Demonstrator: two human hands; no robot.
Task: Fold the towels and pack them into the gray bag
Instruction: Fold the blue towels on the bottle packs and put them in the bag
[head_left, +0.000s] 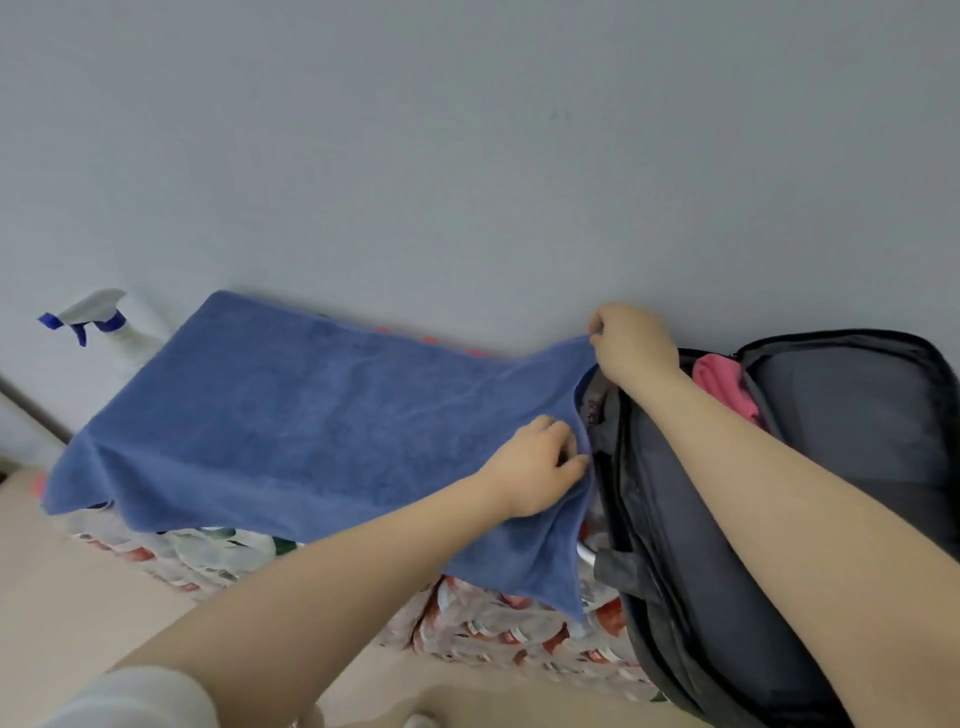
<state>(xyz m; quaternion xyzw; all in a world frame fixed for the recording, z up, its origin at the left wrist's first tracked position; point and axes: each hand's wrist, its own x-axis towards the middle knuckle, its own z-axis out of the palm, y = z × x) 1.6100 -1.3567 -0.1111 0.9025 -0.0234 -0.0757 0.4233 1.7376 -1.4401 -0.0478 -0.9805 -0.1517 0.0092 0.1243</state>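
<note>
A blue towel (291, 415) lies spread flat over packs of bottled water, its near edge hanging down. My left hand (540, 467) pinches the towel's right edge near the front. My right hand (631, 343) pinches the far right corner, lifted a little beside the wall. The gray bag (841, 415) stands open at the right, touching the towel's right edge. A pink towel (724, 387) shows inside the bag behind my right forearm.
A white spray bottle (111, 332) with a blue trigger stands at the far left against the gray wall (467, 156). Shrink-wrapped packs of water bottles (493, 629) support the towel. Beige floor (78, 597) lies at the lower left.
</note>
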